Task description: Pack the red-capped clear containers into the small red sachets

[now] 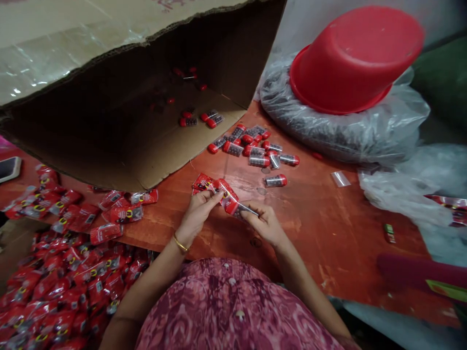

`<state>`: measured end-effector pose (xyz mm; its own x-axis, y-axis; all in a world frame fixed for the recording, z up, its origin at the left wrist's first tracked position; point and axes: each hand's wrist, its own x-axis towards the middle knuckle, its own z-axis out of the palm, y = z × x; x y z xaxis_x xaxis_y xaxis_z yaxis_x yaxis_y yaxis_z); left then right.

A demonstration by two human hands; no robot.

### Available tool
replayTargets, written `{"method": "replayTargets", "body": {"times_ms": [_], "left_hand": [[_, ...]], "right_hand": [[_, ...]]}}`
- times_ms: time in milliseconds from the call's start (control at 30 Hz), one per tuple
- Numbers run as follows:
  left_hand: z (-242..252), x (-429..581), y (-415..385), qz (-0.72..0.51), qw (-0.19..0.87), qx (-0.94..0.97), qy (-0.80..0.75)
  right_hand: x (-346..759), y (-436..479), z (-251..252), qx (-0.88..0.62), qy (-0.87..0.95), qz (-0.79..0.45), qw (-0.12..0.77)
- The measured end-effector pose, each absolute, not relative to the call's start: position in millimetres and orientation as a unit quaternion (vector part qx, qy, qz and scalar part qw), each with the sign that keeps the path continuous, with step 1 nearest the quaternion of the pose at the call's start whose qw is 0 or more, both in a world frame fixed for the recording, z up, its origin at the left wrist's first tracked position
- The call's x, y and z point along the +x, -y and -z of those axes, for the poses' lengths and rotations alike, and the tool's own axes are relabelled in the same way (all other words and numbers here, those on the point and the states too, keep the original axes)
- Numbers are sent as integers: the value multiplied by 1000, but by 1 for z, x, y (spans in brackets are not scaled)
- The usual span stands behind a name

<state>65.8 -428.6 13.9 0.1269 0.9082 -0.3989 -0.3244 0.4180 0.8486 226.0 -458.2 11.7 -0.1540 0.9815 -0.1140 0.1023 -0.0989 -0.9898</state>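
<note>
My left hand (199,216) and right hand (264,224) are both closed, not spread. Each pinches one shared item, a red printed packet (229,198), between thumb and fingers. The packet sits between the hands, above the red-brown tabletop (321,233).

Item count:
- Loose red-capped clear tubes (275,181): about 12 on the tabletop beyond my hands; at least 4 more on the cardboard carton (182,146).
- Red packets in the heap (73,287) at lower left: too many to count.
- Red plastic basin (357,58): 1, inverted and tilted on 1 clear plastic bag of dark contents (328,131).
- Small clear plastic sleeve (340,179): 1, on the tabletop.
- Phone (9,169): 1, at the left edge.
- Gold bangle (181,244): 1, on my left wrist.
</note>
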Motion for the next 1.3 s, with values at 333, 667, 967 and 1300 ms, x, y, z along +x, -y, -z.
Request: {"method": "replayTargets", "body": {"times_ms": [333, 667, 967, 1300], "left_hand": [[-7, 88, 436, -504, 679, 226, -485], [-2, 86, 431, -499, 720, 202, -439], [-1, 86, 434, -481, 724, 214, -446], [4, 70, 448, -486, 745, 74, -451]], "right_hand": [[208, 461, 10, -533, 433, -548, 477], [189, 457, 16, -491, 427, -597, 471], [188, 458, 18, -448, 409, -621, 497], [183, 444, 33, -515, 516, -496, 472]]}}
